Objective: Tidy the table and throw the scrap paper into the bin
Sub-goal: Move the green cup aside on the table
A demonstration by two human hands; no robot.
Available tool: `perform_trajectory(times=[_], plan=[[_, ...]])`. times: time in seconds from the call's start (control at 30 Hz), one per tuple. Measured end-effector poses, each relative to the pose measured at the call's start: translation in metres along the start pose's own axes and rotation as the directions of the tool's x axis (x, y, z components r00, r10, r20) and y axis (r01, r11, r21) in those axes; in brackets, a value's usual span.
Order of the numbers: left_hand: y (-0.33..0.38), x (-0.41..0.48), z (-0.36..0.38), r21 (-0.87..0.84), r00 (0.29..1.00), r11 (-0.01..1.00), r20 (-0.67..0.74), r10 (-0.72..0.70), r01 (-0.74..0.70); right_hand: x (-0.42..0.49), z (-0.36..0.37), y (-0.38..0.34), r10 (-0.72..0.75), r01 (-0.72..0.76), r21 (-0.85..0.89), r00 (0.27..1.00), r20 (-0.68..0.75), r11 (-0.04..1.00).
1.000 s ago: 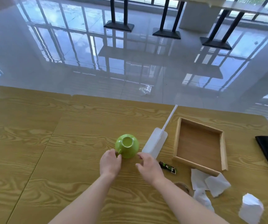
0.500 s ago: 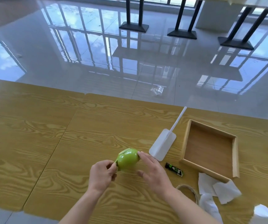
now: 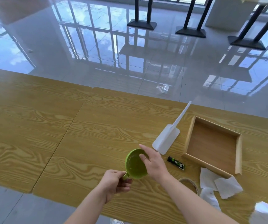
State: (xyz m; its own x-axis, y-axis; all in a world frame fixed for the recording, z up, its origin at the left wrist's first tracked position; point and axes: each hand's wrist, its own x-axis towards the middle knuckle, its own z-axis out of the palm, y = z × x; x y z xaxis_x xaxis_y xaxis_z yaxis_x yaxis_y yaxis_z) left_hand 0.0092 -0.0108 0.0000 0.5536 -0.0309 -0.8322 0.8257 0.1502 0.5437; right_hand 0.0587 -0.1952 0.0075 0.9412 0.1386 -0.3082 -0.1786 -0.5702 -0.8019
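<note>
A green cup (image 3: 134, 165) is lifted off the wooden table (image 3: 81, 135), mouth turned up toward me. My left hand (image 3: 116, 182) pinches its handle. My right hand (image 3: 154, 162) holds the cup's right rim, thumb inside and forefinger stretched out. Several white scraps of paper (image 3: 222, 185) lie on the table to the right, near the front corner of a wooden tray (image 3: 239, 152). A crumpled white paper (image 3: 264, 213) sits at the bottom right corner. No bin shows.
A white flat scraper with a long handle (image 3: 166, 141) lies left of the tray. A small black and green tube (image 3: 176, 163) rests in front of it. A roll of tape (image 3: 189, 183) lies under my right forearm. A clear wrapper (image 3: 163, 88) lies on the glossy floor.
The green cup stood upside down on the table; both hands have taken it, lifted it and turned it mouth up. My view has shifted left.
</note>
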Motion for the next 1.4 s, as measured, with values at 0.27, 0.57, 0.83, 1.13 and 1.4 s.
perform_trajectory(times=[0.27,0.57,0.83,1.13,1.4], plan=[[-0.010,-0.004,0.011,-0.106,0.987,0.993,-0.155,0.037,-0.053,0.013,-0.002,0.000,0.076,-0.069,-0.100,0.995,0.064,0.993],[-0.023,-0.018,0.016,0.068,0.949,0.972,-0.209,0.236,-0.226,0.005,-0.001,0.017,0.197,-0.200,0.100,0.980,0.042,0.975],[-0.037,-0.017,-0.002,0.345,0.898,0.882,-0.187,0.398,-0.320,-0.005,0.004,0.030,0.257,-0.263,0.246,0.965,0.057,0.933],[-0.032,-0.012,-0.016,0.366,0.838,0.846,-0.242,0.490,-0.389,0.004,0.009,0.003,0.260,-0.326,0.478,0.945,0.200,0.816],[-0.023,-0.023,-0.077,0.320,0.711,0.858,-0.481,0.512,-0.401,0.025,0.061,-0.024,-0.180,0.253,-0.452,0.963,0.200,0.855]])
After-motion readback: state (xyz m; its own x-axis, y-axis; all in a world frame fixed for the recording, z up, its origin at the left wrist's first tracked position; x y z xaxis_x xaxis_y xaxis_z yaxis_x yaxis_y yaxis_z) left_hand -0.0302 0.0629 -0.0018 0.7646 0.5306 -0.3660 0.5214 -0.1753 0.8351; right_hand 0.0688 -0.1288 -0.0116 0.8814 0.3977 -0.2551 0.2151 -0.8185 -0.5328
